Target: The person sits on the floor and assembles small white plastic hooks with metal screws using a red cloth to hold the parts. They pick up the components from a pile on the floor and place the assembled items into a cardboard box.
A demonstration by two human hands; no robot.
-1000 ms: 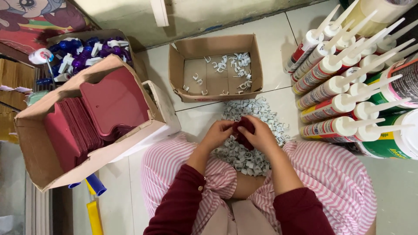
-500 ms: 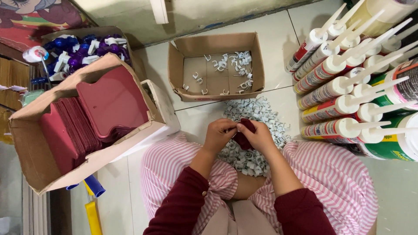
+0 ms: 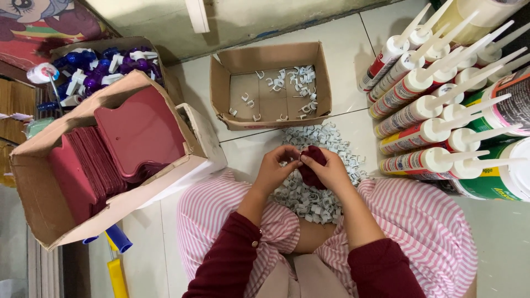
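Little changed over the last second: both hands kept together above the pile, fingers drawn slightly tighter around the same piece, so the work on it judged still mid-step. Left hand (image 3: 274, 168) closed in a pinch on the edge of a small dark-red plastic piece (image 3: 311, 165); right hand (image 3: 330, 170) cupped around its other side. Held just above a heap of small white plastic clips (image 3: 309, 193) spread on the tiled floor (image 3: 353, 38) between pink-striped knees.

Counted: one dark-red piece in hand; two cardboard boxes close by, a shallow open one (image 3: 270, 85) with roughly twenty clips, and a larger tilted one (image 3: 105, 160) packed with dark-red flat plastic plates (image 3: 138, 129), too many to count. About a dozen white sealant tubes (image 3: 419, 118) at right. Loose clips uncountable.
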